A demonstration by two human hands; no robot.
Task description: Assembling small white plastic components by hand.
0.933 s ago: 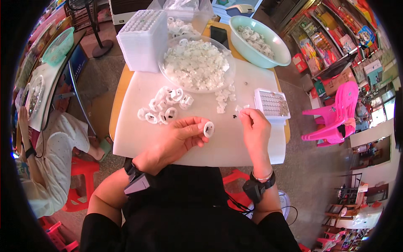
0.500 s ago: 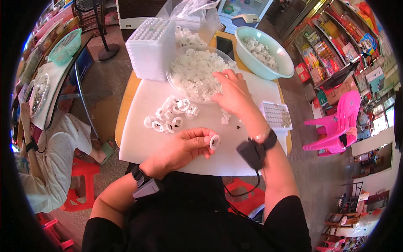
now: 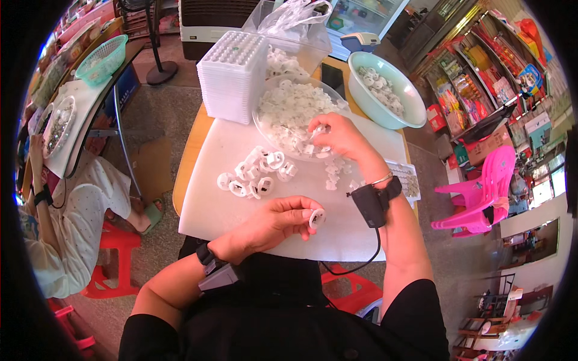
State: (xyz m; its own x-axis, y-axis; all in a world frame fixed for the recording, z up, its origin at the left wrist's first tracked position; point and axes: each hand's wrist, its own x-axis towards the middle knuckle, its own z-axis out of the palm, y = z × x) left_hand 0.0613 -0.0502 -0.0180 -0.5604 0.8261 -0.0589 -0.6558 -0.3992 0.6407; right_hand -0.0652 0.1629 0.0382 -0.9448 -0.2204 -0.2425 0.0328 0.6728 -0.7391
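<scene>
My left hand (image 3: 274,225) pinches a white round plastic part (image 3: 317,218) with small dark spots on its face, just above the white mat (image 3: 205,210). My right hand (image 3: 346,138) is at the near right rim of a wide clear bowl (image 3: 257,125) heaped with small white plastic pieces (image 3: 298,102). Its thumb and fingers close around a small white piece (image 3: 321,130), partly hidden by the fingers. Loose small white pieces (image 3: 335,171) lie on the mat below that hand. To their left, several white round parts (image 3: 259,171) form a loose group.
Stacked white trays (image 3: 232,81) rise at the table's back left. A light green basin (image 3: 415,105) of white parts stands at the far right, with a shallow white tray (image 3: 406,177) partly behind my right wrist. Another person (image 3: 90,204) sits at the left. A pink chair (image 3: 481,189) is at right.
My right hand has closed its fingers at the bowl's rim, and more small white pieces now lie on the mat below it. My left hand still holds the round part. The whole view has shifted slightly.
</scene>
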